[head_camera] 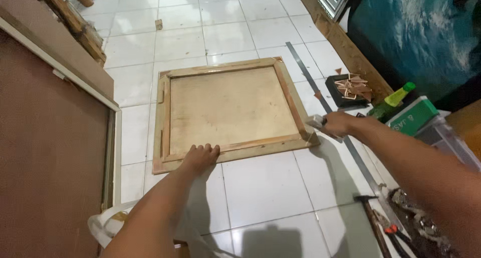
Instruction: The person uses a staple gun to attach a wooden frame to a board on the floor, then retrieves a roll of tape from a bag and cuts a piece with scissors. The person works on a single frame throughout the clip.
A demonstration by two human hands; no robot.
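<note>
A square wooden frame (226,68) with a tan backing board lies flat on the white tiled floor. My left hand (199,158) rests with fingers curled on the frame's near rail, left of its middle. My right hand (336,123) is at the frame's near right corner, closed around a small pale tool (316,121) whose tip touches the corner. What kind of tool it is cannot be made out.
A long metal ruler (320,97) lies right of the frame. A black tray of small wooden wedges (350,89), a green bottle (393,101), a green box (412,116), a hammer (372,219) and pliers (396,235) sit at right. Brown boards (50,138) lean at left.
</note>
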